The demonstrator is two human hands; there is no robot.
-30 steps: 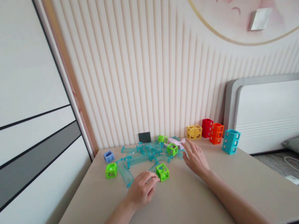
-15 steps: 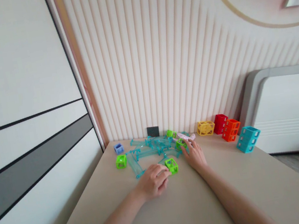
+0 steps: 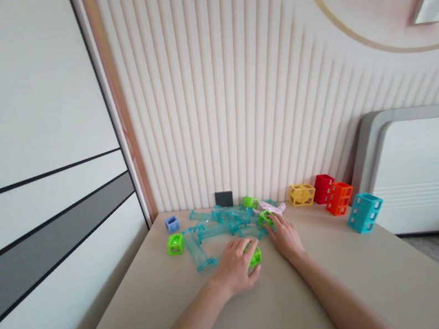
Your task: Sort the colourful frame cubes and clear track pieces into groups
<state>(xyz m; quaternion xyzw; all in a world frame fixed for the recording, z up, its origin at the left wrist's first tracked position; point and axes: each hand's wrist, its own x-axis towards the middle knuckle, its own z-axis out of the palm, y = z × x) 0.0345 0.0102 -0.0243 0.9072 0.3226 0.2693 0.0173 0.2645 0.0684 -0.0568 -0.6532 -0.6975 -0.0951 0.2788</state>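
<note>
My left hand [image 3: 237,265] is closed around a green open-framed cube block [image 3: 255,257] on the table, its fingers over the top and the thumb at the near side. Farther back, my right hand [image 3: 286,235] has its fingertips closed on a second green cube block [image 3: 265,217], partly covered by them. Left of and behind my hands lies a heap of clear teal track pieces [image 3: 216,231], some overlapping. One curved teal track piece [image 3: 195,250] lies apart at the heap's left side. Behind my right hand is a pale pink piece [image 3: 274,208].
Another green cube [image 3: 175,244] and a small blue block [image 3: 173,224] sit at the left. A green block [image 3: 250,202] stands near the wall. Yellow [image 3: 302,194], red [image 3: 324,188], orange [image 3: 339,198] and teal block stacks [image 3: 365,212] line the right rear of the table [image 3: 246,323].
My left hand has moved right and over the near green cube, and its fingers now wrap it. My right hand stays at the farther green cube. The view has shifted slightly.
</note>
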